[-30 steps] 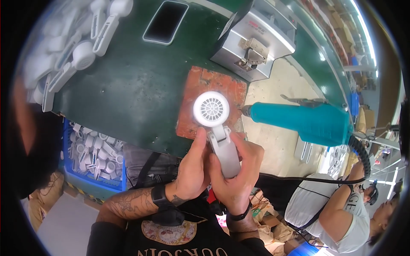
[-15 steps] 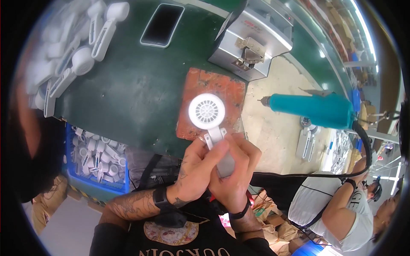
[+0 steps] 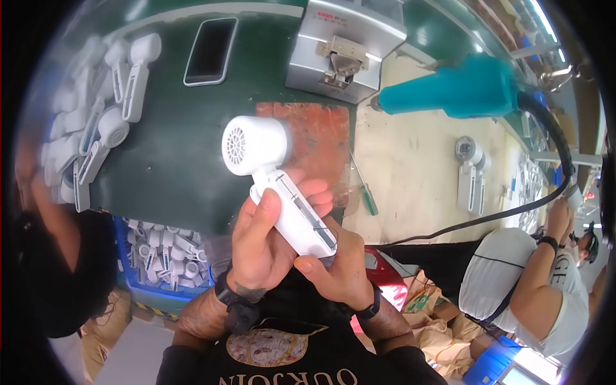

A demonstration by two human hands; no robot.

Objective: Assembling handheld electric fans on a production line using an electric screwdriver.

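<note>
Both my hands hold a white handheld fan, tilted with its round grilled head up and to the left. My left hand is closed round the handle just below the head, thumb on the front. At the handle's lower end, my right hand grips the base between thumb and fingers. A long slot with dark parts inside shows along the handle's side. Behind the fan lies a worn red-brown board. A green-handled screwdriver rests right of it.
A teal electric screwdriver with a black cable hangs at the right. Behind stand a silver machine and a phone. White fans pile up at left; a blue crate holds more. Two fans lie right. Other people sit either side.
The fan has turned from grille facing me to its side, and its head has moved left. My hands have shifted along the handle. The green-handled screwdriver has come into view.
</note>
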